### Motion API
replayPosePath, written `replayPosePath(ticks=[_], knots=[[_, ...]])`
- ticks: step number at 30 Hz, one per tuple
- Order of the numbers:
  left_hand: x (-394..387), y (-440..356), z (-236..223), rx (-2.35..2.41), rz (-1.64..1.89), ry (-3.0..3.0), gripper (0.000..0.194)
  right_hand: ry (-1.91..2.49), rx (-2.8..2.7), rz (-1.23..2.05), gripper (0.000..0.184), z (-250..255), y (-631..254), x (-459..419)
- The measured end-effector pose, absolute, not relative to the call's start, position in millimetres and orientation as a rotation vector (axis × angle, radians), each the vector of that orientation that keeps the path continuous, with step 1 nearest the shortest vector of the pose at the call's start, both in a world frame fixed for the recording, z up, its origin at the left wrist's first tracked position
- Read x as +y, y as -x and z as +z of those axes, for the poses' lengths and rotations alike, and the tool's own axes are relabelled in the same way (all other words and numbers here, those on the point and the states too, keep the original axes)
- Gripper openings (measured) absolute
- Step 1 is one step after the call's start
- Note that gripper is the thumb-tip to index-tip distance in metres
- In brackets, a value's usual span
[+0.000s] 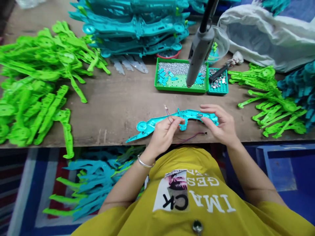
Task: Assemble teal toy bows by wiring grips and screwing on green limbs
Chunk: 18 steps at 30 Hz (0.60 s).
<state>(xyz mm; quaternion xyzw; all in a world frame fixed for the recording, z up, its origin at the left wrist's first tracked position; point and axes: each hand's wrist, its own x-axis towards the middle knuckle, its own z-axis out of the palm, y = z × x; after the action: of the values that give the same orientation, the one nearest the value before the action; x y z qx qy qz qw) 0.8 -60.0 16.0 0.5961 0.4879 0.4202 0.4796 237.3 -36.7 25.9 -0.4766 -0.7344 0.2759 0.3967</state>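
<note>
A teal plastic frame [194, 115] is held flat near the near edge of the wooden bench [110, 113] by both hands. The fingers [176, 120] of the left hand [164, 136] are pinched on a thin wire [168, 114] at the frame, while those of the right hand [218, 126] are spread over its right end. A grey power tool [200, 55] and green tray [180, 89] are located beyond; green frames [31, 88] are piled left.
</note>
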Motion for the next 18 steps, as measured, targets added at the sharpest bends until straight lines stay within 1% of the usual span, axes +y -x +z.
replayPosePath(ticks=[3, 4, 6, 8, 9, 11, 14, 15, 16, 18], knots=[[-64, -11, 8, 1.208, 1.025, -1.589, 0.035, 1.025, -1.833, 0.91, 0.042, 38, -194, -29], [-66, -13, 8, 1.208, 1.019, -1.643, 0.036, 0.973, -1.853, 0.993, 0.043, 39, -183, -27], [-68, -11, 12, 1.209, 0.97, -1.728, 0.035, 0.925, -1.864, 1.17, 0.033, 38, -168, -23], [-73, -2, 22, 1.231, 0.875, -1.777, 0.027, 0.957, -1.789, 1.361, 0.025, 36, -163, -20], [-75, 5, 29, 1.24, 0.827, -1.792, 0.026, 0.974, -1.711, 1.454, 0.026, 36, -163, -18], [-78, 21, 46, 1.254, 0.805, -1.807, 0.032, 0.958, -1.51, 1.632, 0.028, 37, -166, -15], [-72, 40, 67, 1.369, 0.989, -1.786, 0.021, 0.863, -1.274, 1.906, 0.031, 42, -168, -9], [-67, 43, 72, 1.412, 1.068, -1.777, 0.022, 0.843, -1.236, 2.002, 0.032, 44, -167, -7], [-61, 45, 76, 1.426, 1.125, -1.776, 0.025, 0.826, -1.216, 2.097, 0.034, 45, -165, -6], [-47, 43, 78, 1.331, 1.131, -1.789, 0.033, 0.774, -1.201, 2.258, 0.037, 47, -160, -4]])
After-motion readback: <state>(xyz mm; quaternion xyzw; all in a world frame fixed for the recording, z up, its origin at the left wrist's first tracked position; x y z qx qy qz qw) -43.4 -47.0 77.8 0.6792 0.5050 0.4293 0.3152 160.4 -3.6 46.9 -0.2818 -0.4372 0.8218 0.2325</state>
